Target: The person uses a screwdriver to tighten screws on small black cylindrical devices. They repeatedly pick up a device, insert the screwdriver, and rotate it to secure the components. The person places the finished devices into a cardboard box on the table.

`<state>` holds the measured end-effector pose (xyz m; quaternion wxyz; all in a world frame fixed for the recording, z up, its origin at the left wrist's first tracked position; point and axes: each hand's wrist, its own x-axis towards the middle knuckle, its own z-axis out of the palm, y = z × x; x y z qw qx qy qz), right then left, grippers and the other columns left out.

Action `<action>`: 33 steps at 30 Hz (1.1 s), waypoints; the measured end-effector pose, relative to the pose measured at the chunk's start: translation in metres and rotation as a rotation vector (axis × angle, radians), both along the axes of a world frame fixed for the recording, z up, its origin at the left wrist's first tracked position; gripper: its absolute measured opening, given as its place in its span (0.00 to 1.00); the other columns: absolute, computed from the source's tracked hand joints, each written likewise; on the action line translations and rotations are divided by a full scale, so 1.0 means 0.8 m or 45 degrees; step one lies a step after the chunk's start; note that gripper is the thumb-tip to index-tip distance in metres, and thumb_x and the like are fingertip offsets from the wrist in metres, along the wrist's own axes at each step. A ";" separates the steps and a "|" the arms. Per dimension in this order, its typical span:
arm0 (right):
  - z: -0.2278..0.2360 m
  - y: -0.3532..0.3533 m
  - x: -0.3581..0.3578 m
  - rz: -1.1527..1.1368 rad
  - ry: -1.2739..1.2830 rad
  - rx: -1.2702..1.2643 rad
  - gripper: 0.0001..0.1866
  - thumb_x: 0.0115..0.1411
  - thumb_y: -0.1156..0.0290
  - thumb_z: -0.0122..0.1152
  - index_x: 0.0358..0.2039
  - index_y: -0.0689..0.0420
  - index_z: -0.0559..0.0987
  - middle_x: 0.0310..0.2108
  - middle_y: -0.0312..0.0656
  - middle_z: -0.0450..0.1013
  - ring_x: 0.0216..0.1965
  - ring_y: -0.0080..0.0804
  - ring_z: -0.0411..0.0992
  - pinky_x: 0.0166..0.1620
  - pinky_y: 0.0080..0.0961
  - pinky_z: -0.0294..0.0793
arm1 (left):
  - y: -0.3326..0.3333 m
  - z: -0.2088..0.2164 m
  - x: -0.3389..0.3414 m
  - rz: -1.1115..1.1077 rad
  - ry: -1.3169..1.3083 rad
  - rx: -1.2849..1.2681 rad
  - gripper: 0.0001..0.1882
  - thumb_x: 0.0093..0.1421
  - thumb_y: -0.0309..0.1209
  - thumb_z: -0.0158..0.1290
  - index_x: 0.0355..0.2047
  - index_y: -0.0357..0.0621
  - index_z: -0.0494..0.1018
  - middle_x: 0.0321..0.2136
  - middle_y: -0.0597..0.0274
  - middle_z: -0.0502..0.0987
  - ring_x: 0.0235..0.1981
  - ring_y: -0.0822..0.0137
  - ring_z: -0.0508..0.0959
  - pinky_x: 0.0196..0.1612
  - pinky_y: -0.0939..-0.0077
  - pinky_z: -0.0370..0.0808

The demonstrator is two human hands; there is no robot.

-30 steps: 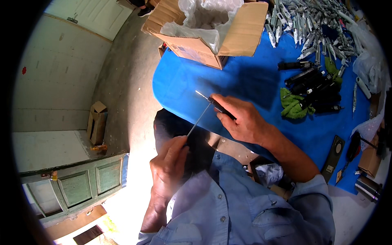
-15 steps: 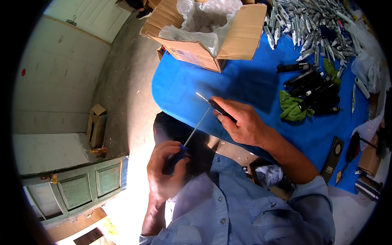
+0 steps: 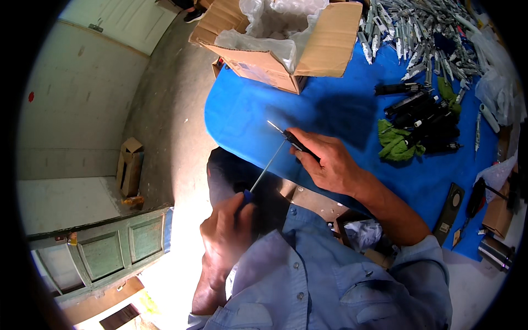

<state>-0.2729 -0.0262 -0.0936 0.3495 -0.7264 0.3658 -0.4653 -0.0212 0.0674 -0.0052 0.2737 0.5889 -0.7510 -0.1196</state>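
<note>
My left hand [image 3: 224,228] is closed round the blue handle of a screwdriver [image 3: 268,166], above my lap. The long thin shaft slants up and to the right. Its tip meets the side of a slim black pen-like tool [image 3: 297,143], near that tool's front end; whether it sits in a screw is too small to tell. My right hand [image 3: 335,168] grips this black tool over the table's near edge, thumb and fingers round its body. A thin metal rod sticks out of the tool's front, up and to the left.
An open cardboard box [image 3: 264,69] lined with plastic stands on the blue-covered table [image 3: 236,115]. Several black tools [image 3: 423,118] lie over a green cloth [image 3: 393,146]; beyond is a heap of grey pen-like parts [image 3: 412,38]. A dark flat bar [image 3: 448,209] lies at the right.
My left hand has turned with the screwdriver handle, the back of the hand now facing up and covering more of the handle. My right hand and the black tool have barely shifted.
</note>
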 end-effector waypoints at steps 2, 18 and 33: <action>0.000 0.000 0.000 -0.016 0.033 -0.041 0.25 0.64 0.84 0.61 0.63 0.69 0.72 0.42 0.57 0.81 0.38 0.50 0.82 0.42 0.35 0.81 | 0.000 0.009 -0.002 0.256 0.296 0.380 0.12 0.68 0.30 0.63 0.47 0.37 0.80 0.28 0.58 0.83 0.26 0.68 0.83 0.28 0.76 0.79; -0.003 0.000 -0.002 -0.059 0.007 -0.002 0.25 0.64 0.83 0.61 0.62 0.69 0.74 0.45 0.58 0.81 0.40 0.49 0.83 0.44 0.34 0.81 | -0.009 0.028 0.000 0.157 0.853 0.604 0.16 0.63 0.18 0.57 0.51 0.35 0.75 0.33 0.59 0.82 0.29 0.73 0.82 0.32 0.80 0.81; -0.009 -0.001 0.002 -0.063 0.030 -0.063 0.24 0.64 0.82 0.64 0.60 0.69 0.75 0.45 0.60 0.81 0.41 0.55 0.81 0.44 0.36 0.80 | -0.014 0.033 -0.003 0.370 0.888 0.653 0.15 0.76 0.37 0.53 0.50 0.36 0.77 0.28 0.60 0.82 0.18 0.78 0.76 0.19 0.83 0.71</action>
